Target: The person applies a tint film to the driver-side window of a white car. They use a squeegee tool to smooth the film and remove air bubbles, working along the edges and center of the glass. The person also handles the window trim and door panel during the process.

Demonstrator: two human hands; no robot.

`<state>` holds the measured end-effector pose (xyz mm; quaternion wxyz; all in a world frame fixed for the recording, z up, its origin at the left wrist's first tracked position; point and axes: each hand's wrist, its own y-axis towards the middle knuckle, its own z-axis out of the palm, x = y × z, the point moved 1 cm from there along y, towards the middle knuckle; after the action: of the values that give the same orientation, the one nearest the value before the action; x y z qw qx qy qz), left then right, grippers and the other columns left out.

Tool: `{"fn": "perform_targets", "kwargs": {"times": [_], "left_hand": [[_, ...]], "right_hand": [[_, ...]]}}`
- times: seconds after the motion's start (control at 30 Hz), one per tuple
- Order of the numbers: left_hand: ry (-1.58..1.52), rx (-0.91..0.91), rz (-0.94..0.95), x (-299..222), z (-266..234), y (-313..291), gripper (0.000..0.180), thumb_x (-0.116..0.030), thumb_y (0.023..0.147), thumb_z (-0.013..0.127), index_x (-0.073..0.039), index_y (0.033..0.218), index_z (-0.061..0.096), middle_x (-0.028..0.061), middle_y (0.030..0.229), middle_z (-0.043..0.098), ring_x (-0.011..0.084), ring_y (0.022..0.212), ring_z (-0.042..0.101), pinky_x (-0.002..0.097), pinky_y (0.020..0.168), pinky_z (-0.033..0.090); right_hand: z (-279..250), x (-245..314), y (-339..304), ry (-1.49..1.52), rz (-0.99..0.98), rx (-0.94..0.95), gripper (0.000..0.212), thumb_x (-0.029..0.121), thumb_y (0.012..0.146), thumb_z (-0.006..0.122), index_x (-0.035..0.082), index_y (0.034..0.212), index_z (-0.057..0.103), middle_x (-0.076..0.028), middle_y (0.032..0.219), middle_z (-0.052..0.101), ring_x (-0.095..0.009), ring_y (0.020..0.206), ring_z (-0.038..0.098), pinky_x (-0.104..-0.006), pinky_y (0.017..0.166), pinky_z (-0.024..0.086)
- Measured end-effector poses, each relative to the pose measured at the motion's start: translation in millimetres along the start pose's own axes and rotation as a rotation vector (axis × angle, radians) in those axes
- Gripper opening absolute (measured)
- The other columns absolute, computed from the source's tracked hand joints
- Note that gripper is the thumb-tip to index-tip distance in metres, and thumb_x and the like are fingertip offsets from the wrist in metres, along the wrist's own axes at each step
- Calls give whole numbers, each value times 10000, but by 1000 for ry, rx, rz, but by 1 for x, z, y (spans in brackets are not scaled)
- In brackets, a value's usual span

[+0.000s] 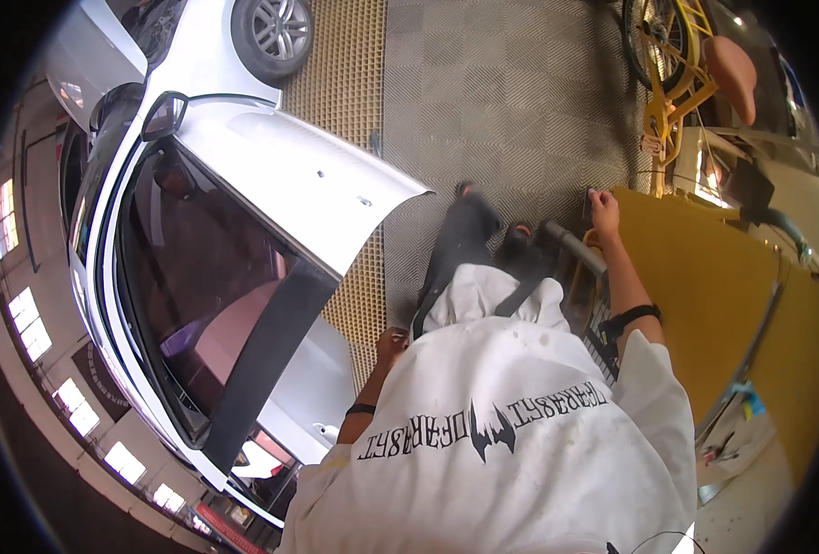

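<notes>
My right hand (603,214) is closed at the near corner of a large yellow panel (696,268). A small dark edge shows at its fingertips, but what it grips is not clear. My left hand (392,344) hangs beside my white shirt (502,388) with its fingers curled, partly hidden by the cloth. Whether it holds something cannot be made out. To its left stands a white car (208,55), its door (308,175) swung open towards me. The door's dark window frame (271,360) reaches near my left arm.
A grey pipe-like bar (576,247) lies between my legs and the yellow panel. A yellow bicycle (673,102) with a brown saddle (731,78) stands at the far right. Grey tiles (493,102) and yellow grating (340,83) cover the floor. The car's front wheel (276,37) is at the far left.
</notes>
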<state>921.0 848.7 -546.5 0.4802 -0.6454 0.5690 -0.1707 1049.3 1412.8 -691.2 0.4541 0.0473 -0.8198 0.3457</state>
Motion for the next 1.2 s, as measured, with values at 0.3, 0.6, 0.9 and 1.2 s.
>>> {"fn": "perform_targets", "kwargs": {"times": [0.3, 0.6, 0.9, 1.2], "left_hand": [[544, 127, 201, -186, 22, 112, 143, -104, 874, 698, -13, 982, 681, 120, 815, 718, 203, 712, 717, 327, 631, 581], [457, 337, 196, -469, -86, 347, 145, -168, 836, 706, -39, 884, 751, 97, 755, 737, 195, 673, 721, 334, 656, 572], [396, -77, 153, -772, -166, 500, 277, -310, 812, 745, -33, 817, 750, 114, 783, 733, 246, 720, 725, 383, 674, 570], [-20, -314, -390, -990, -131, 551, 270, -211, 832, 640, 33, 910, 724, 275, 951, 703, 433, 945, 688, 510, 795, 553]], "right_hand": [[-16, 12, 103, 92, 115, -169, 355, 290, 940, 641, 59, 698, 524, 1, 605, 483, -90, 575, 432, -287, 530, 383], [-74, 136, 285, -62, 191, -302, 323, 263, 953, 621, 35, 731, 569, -12, 646, 568, -119, 611, 522, -305, 582, 445], [-27, 376, 690, -119, -107, -97, 325, 267, 941, 624, 21, 734, 576, -50, 624, 577, -166, 593, 550, -345, 587, 445], [56, 691, 1073, -635, -534, 252, 293, 235, 895, 595, -51, 847, 637, -211, 736, 651, -312, 675, 643, -439, 676, 515]]}}
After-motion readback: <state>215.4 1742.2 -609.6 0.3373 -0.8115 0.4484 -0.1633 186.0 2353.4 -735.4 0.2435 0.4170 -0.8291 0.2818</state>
